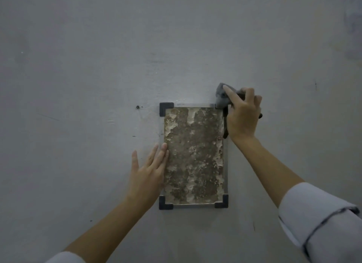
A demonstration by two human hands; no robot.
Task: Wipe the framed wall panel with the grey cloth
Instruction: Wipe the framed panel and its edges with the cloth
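A dull grey wall (78, 66) fills the view, with one framed wall panel (194, 155) fixed low at its centre.
The panel's face is mottled brown and cream. Two hands are at it: the left hand (147, 174) lies flat with straight fingers along its left edge, and the right hand (242, 115) grips one grey cloth (221, 98) against its top right corner. Three black corner brackets (165, 108) show, and two screws (137, 106) sit in the wall.
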